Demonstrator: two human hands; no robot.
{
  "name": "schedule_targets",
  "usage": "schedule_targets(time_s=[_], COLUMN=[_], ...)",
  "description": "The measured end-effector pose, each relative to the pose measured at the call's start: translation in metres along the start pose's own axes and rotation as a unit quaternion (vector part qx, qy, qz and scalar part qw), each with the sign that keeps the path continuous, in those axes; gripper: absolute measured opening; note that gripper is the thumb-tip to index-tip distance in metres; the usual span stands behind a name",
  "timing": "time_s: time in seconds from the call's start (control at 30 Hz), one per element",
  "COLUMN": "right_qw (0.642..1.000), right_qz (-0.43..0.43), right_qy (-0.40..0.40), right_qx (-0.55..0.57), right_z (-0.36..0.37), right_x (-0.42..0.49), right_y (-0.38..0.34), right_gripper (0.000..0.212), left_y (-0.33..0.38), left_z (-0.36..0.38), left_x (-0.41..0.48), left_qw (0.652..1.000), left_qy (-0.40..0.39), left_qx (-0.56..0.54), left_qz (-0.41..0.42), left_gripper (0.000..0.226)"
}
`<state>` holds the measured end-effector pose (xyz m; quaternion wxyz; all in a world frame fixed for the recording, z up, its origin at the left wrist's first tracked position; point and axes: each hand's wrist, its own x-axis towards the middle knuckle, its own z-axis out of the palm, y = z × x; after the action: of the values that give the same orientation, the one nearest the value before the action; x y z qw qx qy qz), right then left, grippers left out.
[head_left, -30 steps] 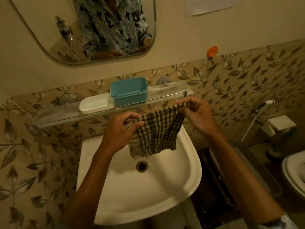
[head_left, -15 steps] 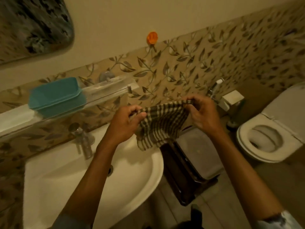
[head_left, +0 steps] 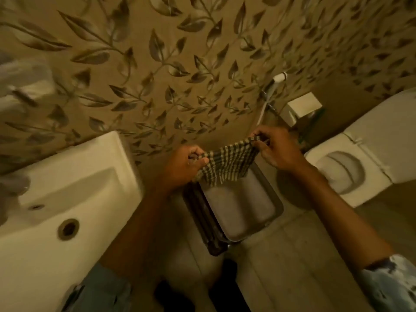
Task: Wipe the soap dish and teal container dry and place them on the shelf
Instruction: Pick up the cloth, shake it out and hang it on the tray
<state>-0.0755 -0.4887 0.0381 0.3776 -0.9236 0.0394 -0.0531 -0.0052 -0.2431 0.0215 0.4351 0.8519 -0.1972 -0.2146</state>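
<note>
A checked cloth [head_left: 227,164] hangs stretched between my two hands. My left hand [head_left: 186,167] pinches its left corner and my right hand [head_left: 275,149] pinches its right corner. Both hands are held over a lidded bin [head_left: 243,210] on the floor, between the sink and the toilet. The soap dish and the teal container are out of view; only a blurred end of the shelf [head_left: 18,95] shows at the far left.
The white sink [head_left: 67,199] fills the lower left. A toilet [head_left: 351,172] stands at the right. A spray hose [head_left: 273,86] and a paper holder [head_left: 304,104] hang on the leaf-patterned wall.
My view has swung right, away from the shelf with the teal container and soap dish. Both hands carried the cloth from over the sink to above the bin.
</note>
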Motion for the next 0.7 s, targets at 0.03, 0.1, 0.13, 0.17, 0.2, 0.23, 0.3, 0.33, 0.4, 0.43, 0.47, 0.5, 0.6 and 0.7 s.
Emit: schedule_targets(time_s=[0.03,0.1,0.13,0.17,0.2,0.23,0.3,0.33,0.4,0.43,0.47,0.5,0.6,0.7], right_qw=[1.000,1.000,1.000,1.000,0.999,0.999,0.999,0.998,0.999,0.999,0.999,1.000,0.999,0.996], right_qz=[0.002,0.003,0.000,0.003,0.011,0.020,0.032,0.035,0.031,0.025,0.016,0.008,-0.017,-0.032], right_qy=[-0.007,-0.021,-0.024,-0.027,-0.027,-0.028,-0.037,-0.040,-0.036,-0.034,-0.032,-0.028,0.006,0.039], right_qx=[-0.009,-0.013,-0.013,-0.013,-0.013,-0.016,-0.023,-0.025,-0.024,-0.022,-0.016,-0.005,0.044,0.072], right_z=[0.006,0.020,0.028,0.037,0.045,0.052,0.064,0.068,0.072,0.073,0.074,0.074,0.076,0.079], right_x=[0.003,0.009,0.013,0.017,0.023,0.029,0.039,0.044,0.054,0.059,0.063,0.065,0.065,0.043], right_y=[0.020,0.058,0.072,0.086,0.099,0.109,0.122,0.127,0.134,0.135,0.136,0.137,0.136,0.138], right_gripper=[0.011,0.009,0.007,0.006,0.006,0.008,0.011,0.013,0.020,0.022,0.021,0.019,0.021,0.018], left_y=[-0.008,-0.023,-0.029,-0.037,-0.043,-0.049,-0.058,-0.061,-0.064,-0.064,-0.063,-0.062,-0.058,-0.063], left_z=[0.014,0.039,0.047,0.057,0.065,0.071,0.081,0.085,0.089,0.089,0.089,0.089,0.091,0.104], left_x=[0.013,0.036,0.044,0.053,0.060,0.066,0.075,0.079,0.086,0.088,0.088,0.088,0.080,0.065], left_qw=[1.000,0.999,0.998,0.998,0.997,0.996,0.994,0.993,0.992,0.992,0.991,0.990,0.983,0.974], left_qy=[-0.003,0.002,0.009,0.018,0.029,0.041,0.054,0.052,0.052,0.059,0.075,0.096,0.152,0.166], left_qx=[0.003,0.006,0.008,0.012,0.019,0.027,0.041,0.046,0.055,0.059,0.062,0.067,0.094,0.153], left_qz=[-0.013,-0.046,-0.056,-0.064,-0.072,-0.077,-0.091,-0.095,-0.097,-0.095,-0.090,-0.080,-0.032,0.006], left_gripper=[0.003,0.004,0.007,0.010,0.011,0.011,0.013,0.014,0.014,0.013,0.012,0.011,0.013,0.022])
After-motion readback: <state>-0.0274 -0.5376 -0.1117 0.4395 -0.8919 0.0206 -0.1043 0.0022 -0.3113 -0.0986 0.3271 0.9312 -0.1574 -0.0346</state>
